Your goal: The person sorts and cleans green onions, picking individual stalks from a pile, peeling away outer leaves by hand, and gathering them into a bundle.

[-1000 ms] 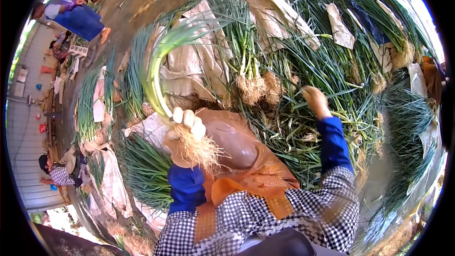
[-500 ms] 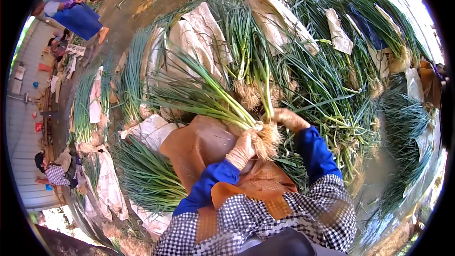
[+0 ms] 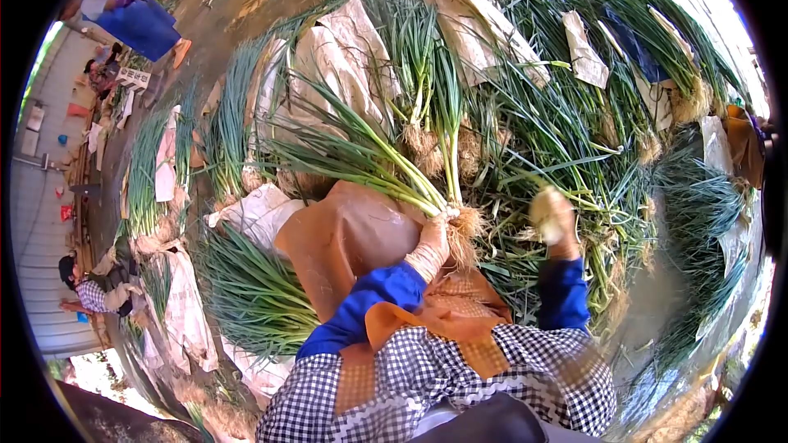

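Note:
My left hand (image 3: 432,244) is closed around the base of a bunch of green onions (image 3: 400,176), just above the roots. Pale, stringy roots (image 3: 466,230) hang out past my fingers, and the leaves fan away to the upper left. Some upright stalks (image 3: 451,156) meet the bunch at its root end. My right hand (image 3: 553,217) is off to the right, apart from the bunch, over loose green onions (image 3: 566,172). Motion smears its fingers, so I cannot tell what, if anything, they hold. A brown apron (image 3: 341,234) covers my lap below the bunch.
Green onion heaps surround me, with pale sacks (image 3: 336,66) among them. Another bundle (image 3: 250,295) lies at my left. Wet floor (image 3: 657,312) shows on the right. A seated person (image 3: 90,291) and a person in blue (image 3: 135,25) are on the left.
My right hand has moved right, away from the root end of the bunch. My left hand keeps its hold, shifted slightly to the right and up.

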`<state>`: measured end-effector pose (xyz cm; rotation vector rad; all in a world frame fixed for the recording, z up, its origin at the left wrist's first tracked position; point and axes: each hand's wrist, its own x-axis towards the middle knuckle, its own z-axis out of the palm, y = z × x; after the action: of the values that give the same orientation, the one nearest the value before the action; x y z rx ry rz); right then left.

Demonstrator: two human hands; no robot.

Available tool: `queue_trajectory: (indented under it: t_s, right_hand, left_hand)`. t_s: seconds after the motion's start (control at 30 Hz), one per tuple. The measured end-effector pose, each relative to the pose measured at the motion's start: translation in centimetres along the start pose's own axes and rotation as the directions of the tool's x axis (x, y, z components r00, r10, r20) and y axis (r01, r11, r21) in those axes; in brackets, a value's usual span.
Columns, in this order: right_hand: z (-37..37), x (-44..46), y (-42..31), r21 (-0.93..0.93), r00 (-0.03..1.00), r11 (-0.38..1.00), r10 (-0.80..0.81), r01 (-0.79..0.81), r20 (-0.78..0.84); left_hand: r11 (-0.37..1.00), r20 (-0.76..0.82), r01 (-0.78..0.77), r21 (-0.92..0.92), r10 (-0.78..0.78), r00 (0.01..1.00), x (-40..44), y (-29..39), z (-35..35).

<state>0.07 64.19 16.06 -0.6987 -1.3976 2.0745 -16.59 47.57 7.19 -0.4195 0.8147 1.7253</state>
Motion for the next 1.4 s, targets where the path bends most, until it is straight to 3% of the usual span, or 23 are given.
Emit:
queue_trajectory:
  t_s: [0.07,0.1,0.17,0.2,0.23,0.27,0.33,0.4,0.43,0.47,0.53,0.6,0.67,0.7,0.83,0.93,1.0,1.07,1.13,1.2,1.27,1.3,1.4]
  right_hand:
    - [-5.5,1.4,0.9,-0.648,0.934,0.702,0.072,-0.297,-0.351]
    - [-6.0,2.3,3.0,-0.647,0.931,0.702,0.067,-0.299,-0.358]
    - [-7.1,5.5,6.7,-0.998,0.970,0.012,-0.238,-0.056,-0.057]
    - [-2.2,6.9,5.0,-0.994,0.993,0.017,0.045,-0.110,-0.109]
    - [0.0,8.0,7.2,-0.845,0.979,0.508,0.187,-0.163,-0.077]
    - [3.1,8.6,8.4,-0.333,0.917,0.873,0.396,-0.357,0.053]
    - [6.5,10.3,11.1,0.197,0.779,0.771,0.522,-0.605,0.348]
    - [8.5,10.6,11.5,0.160,0.858,0.864,0.419,-0.478,0.298]
    - [8.3,10.5,12.4,-0.161,0.955,0.984,0.118,-0.075,0.273]
    - [10.6,9.0,8.3,-0.372,0.959,0.892,0.283,-0.257,0.015]
    - [11.9,7.9,5.7,-0.907,0.982,0.381,0.118,-0.180,-0.145]
    - [12.6,6.6,5.0,-0.957,0.993,0.267,0.066,-0.109,-0.095]
    - [10.8,7.4,9.8,-0.817,1.000,0.577,0.018,-0.002,0.010]
    - [10.2,7.8,9.2,-0.277,0.919,0.891,0.390,-0.361,0.058]
    - [8.6,10.0,9.0,0.278,0.834,0.787,0.518,-0.551,0.188]
    - [7.6,11.1,11.7,-0.099,0.959,0.970,0.234,-0.220,0.159]
    - [6.6,11.6,14.3,-0.468,0.998,0.881,-0.056,0.062,0.028]
    - [7.1,11.8,12.4,-0.949,0.849,0.142,-0.498,0.280,0.176]
    - [8.8,13.0,10.7,-0.422,0.997,0.905,0.016,-0.048,-0.079]
    - [9.1,14.2,9.1,-0.735,0.954,0.676,0.252,-0.054,0.162]
    - [8.9,15.9,10.8,-0.608,0.904,0.776,0.366,-0.166,0.220]
    - [8.5,15.7,11.6,-0.507,0.946,0.861,0.198,-0.043,0.256]
    - [10.5,12.7,11.9,-0.002,0.982,0.993,0.120,-0.122,-0.145]
  left_hand:
    - [1.000,0.017,0.013,0.014,-0.013,1.000,0.4,-0.1,-0.2]
    - [0.999,0.007,0.020,0.029,-0.020,1.000,0.1,-0.1,0.2]
    - [0.993,-0.041,-0.046,0.109,0.051,0.998,-0.9,0.0,1.7]
    - [0.993,-0.040,-0.059,0.098,0.064,0.997,-1.0,0.0,1.8]
    - [0.996,-0.031,-0.055,0.066,0.057,0.998,-1.4,0.0,1.6]
    - [0.998,-0.012,-0.057,0.038,0.058,0.998,-1.4,0.3,1.6]
    - [0.993,0.058,-0.111,0.033,0.109,0.992,-1.2,0.2,0.6]
    - [0.992,0.035,-0.056,0.117,0.052,0.998,0.3,0.0,-2.2]
    - [1.000,0.086,0.012,0.017,-0.014,0.996,-2.1,0.9,0.0]
    - [0.997,0.146,0.063,-0.042,-0.056,0.988,-3.1,1.6,0.4]
    - [0.999,0.213,0.032,-0.039,-0.023,0.977,-5.0,2.4,2.0]
    - [0.993,0.128,0.113,-0.043,-0.107,0.986,-3.8,1.6,1.0]
    - [0.995,0.088,0.098,0.021,-0.099,0.991,-2.7,1.1,0.0]
    - [0.995,0.090,0.092,0.021,-0.094,0.992,-1.8,1.0,-0.6]
    - [0.991,0.095,0.103,-0.080,-0.095,0.991,-2.2,1.0,-0.6]
    - [0.996,0.098,0.076,-0.054,-0.070,0.993,-3.3,1.5,0.5]
    - [0.990,0.093,0.072,-0.121,-0.061,0.994,-3.2,1.6,0.5]
    - [0.995,0.093,0.005,-0.102,0.004,0.996,-2.2,1.0,-0.5]
    - [0.997,0.095,0.009,-0.075,-0.002,0.995,-1.4,0.5,-1.9]
    - [0.999,0.085,-0.047,0.026,0.044,0.995,-0.8,0.1,-2.4]
    - [0.992,0.040,-0.113,0.063,0.111,0.993,-0.8,0.0,-1.9]
    - [0.995,0.046,-0.075,0.066,0.072,0.996,0.7,-0.1,-4.0]
    - [0.991,0.055,-0.125,-0.035,0.127,0.990,-1.1,0.3,-1.3]
